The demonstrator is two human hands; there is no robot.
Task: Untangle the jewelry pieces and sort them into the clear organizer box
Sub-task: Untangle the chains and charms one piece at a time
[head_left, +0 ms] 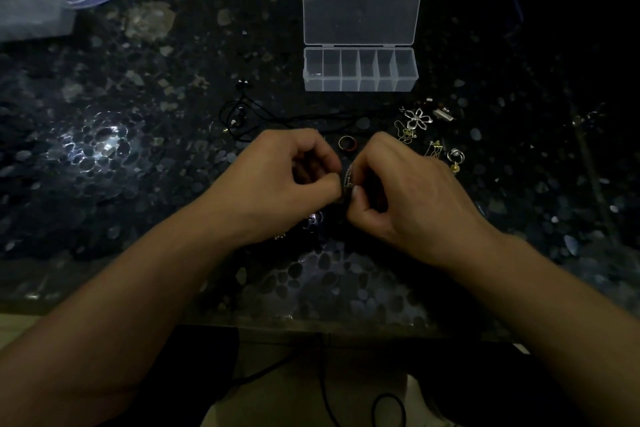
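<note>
The left hand [298, 177] and right hand [391, 191] are meeting above the dark pebble-patterned table [138, 156], fingers curled and pinching a thin silver chain [348, 177] between them, most of it hidden by the fingertips. The clear organizer box [360, 71] is sitting open beyond, its contents hard to make out in dim light. A ring [347, 143], a flower pendant [418, 118] and a black cord [242, 114] are lying nearby.

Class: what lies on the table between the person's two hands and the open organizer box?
In the head view, a ring and a black cord lie between the hands and the organizer box.
</note>
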